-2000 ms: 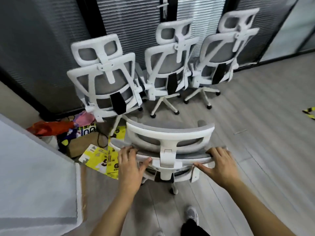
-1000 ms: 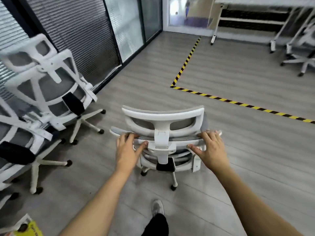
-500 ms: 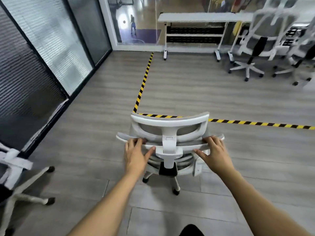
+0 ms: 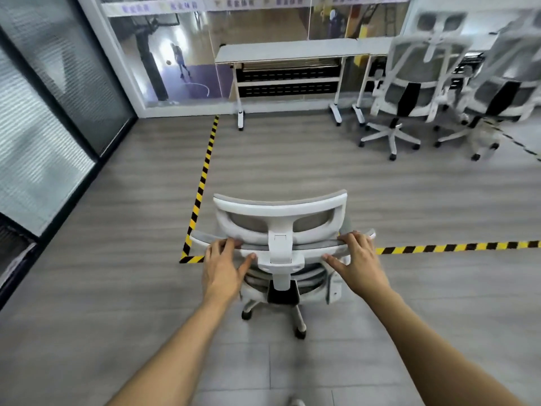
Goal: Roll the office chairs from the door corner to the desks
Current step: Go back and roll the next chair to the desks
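Observation:
A white office chair (image 4: pixel 280 218) with grey mesh stands right in front of me, its back toward me and its headrest uppermost. My left hand (image 4: pixel 224 266) grips the top edge of the backrest left of the centre post. My right hand (image 4: pixel 358 263) holds the same edge on the right. The chair's wheeled base shows below, near the corner of a yellow-black floor tape (image 4: pixel 202 178). A white desk (image 4: pixel 288 51) stands at the far wall ahead. Two white chairs (image 4: pixel 409 83) stand to the desk's right, the outer one (image 4: pixel 497 92) blurred.
Dark-framed glass partitions with blinds (image 4: pixel 44 118) run along the left. A glass wall (image 4: pixel 181 54) behind the desk shows a hall beyond. The taped line (image 4: pixel 456 247) crosses the grey plank floor to the right.
I have turned away from the row of chairs in the corner and rolled the held chair across the floor; the desk and the two far chairs have come closer.

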